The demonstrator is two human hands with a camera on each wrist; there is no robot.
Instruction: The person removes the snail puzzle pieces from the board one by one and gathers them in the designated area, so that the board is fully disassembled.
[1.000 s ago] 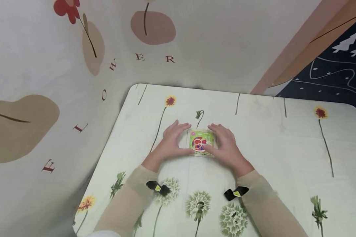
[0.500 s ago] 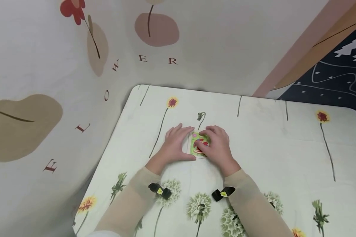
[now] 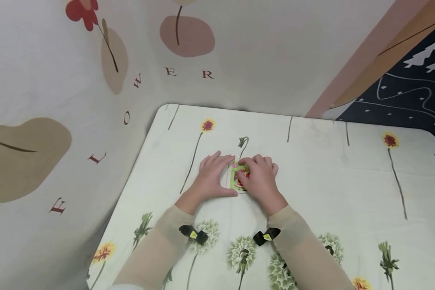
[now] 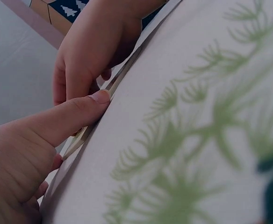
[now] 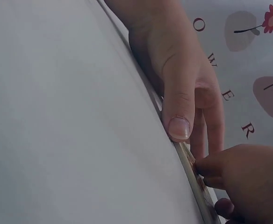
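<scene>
A small square picture board (image 3: 233, 184), green with a red round picture, lies flat on the table. My left hand (image 3: 208, 177) grips its left side, thumb along the near edge and fingers at the far edge. In the left wrist view the thumb of my left hand (image 4: 47, 126) presses the board's pale rim (image 4: 80, 140). My right hand (image 3: 262, 179) covers the board's right part, thumb and bent fingers on the picture. In the right wrist view the fingertips of my right hand (image 5: 253, 177) touch the board (image 5: 190, 170); whether they pinch a piece is hidden.
The table (image 3: 322, 173) is covered with a white cloth printed with flowers. Its far edge meets a pale wall (image 3: 261, 60) with printed letters and leaf shapes. A dark panel (image 3: 413, 96) with white trees stands at the right.
My right hand has moved left from the board's right edge onto the picture, its fingers more bent. My left hand has stayed at the left side.
</scene>
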